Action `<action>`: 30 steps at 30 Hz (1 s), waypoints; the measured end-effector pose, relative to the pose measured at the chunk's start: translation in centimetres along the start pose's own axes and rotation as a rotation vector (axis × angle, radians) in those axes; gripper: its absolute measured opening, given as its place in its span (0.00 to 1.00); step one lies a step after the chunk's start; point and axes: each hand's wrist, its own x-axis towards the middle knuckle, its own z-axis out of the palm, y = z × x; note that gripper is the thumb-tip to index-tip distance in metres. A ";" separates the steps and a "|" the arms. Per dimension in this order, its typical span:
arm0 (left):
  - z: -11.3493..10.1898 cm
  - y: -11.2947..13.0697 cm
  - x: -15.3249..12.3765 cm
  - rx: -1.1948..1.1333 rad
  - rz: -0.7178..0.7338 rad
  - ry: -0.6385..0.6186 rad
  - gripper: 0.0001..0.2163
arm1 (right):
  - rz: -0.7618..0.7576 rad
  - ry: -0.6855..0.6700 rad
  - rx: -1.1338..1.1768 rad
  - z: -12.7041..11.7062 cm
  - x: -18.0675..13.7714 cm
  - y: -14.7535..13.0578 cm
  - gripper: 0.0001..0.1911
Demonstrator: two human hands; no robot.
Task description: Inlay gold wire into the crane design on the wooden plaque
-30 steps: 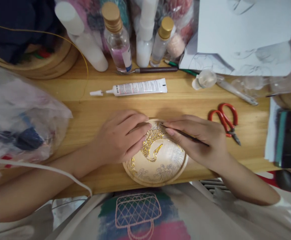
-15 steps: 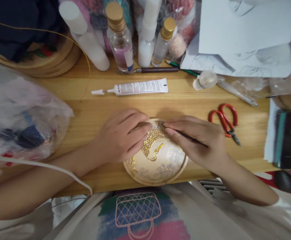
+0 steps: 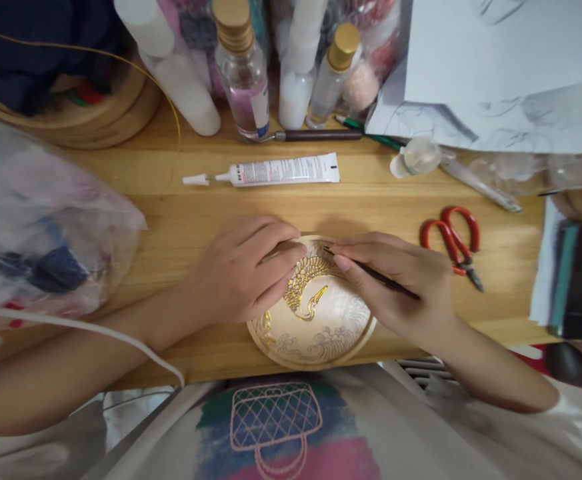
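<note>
Over a round pale wooden plate point(image 3: 295, 327), right hand point(image 3: 405, 268) pinching slim dark tool point(image 3: 381, 277)
Long axis slants, tip toward upper left; left hand point(image 3: 251, 270) curled, grip unclear.

Yellowish wooden tabletop point(image 3: 381, 200), grain running side to side, soft light, faint blurred shadows, pale sheen

Crowded back and sides of a wooden table point(image 3: 371, 200)
2 gold-capped bottles point(image 3: 241, 80) stand with a white-topped bottle point(image 3: 298, 93) between them, and a dark-handled tool point(image 3: 323, 135) lies in front. At the left, a see-through plastic bag point(image 3: 71, 193) sits near a round wooden frame point(image 3: 105, 130) with dark cloth point(image 3: 35, 53) on it. To the right, papers point(image 3: 505, 53) with drawn lines overlap, and red-handled pliers point(image 3: 451, 239) lie on the wood.
</note>
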 end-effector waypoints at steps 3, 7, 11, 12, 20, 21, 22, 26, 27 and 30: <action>0.0 0.0 0.0 0.012 0.005 0.002 0.09 | -0.021 -0.003 -0.030 0.0 0.0 0.0 0.09; 0.0 0.0 0.0 0.010 -0.028 0.030 0.08 | -0.037 -0.025 -0.074 0.1 0.4 -0.3 0.07; 0.0 0.0 0.0 -0.020 -0.029 0.061 0.07 | 0.015 0.020 -0.013 -0.3 0.8 -0.9 0.04; 0.0 0.1 0.0 -0.025 -0.029 0.078 0.07 | 0.040 0.045 -0.005 -0.5 0.8 -1.2 0.04; -0.2 1.3 -0.8 0.150 0.021 0.220 0.11 | 0.238 0.224 0.074 -0.5 -0.9 -2.0 0.04; -0.2 1.5 -0.9 0.170 0.026 0.227 0.12 | 0.259 0.241 0.097 -0.3 -1.1 -2.0 0.05; -0.2 1.8 -1.0 0.189 0.035 0.227 0.13 | 0.272 0.251 0.121 -0.2 -1.2 -2.0 0.06; -0.3 2.7 -1.2 0.259 0.046 0.181 0.12 | 0.290 0.204 0.247 0.1 -1.1 -2.0 0.09; -0.3 2.8 -1.2 0.261 0.036 0.175 0.11 | 0.289 0.179 0.274 0.1 -0.8 -2.0 0.10; -0.2 2.7 -1.3 0.228 0.029 0.182 0.10 | 0.233 0.105 0.274 0.3 0.1 -1.8 0.11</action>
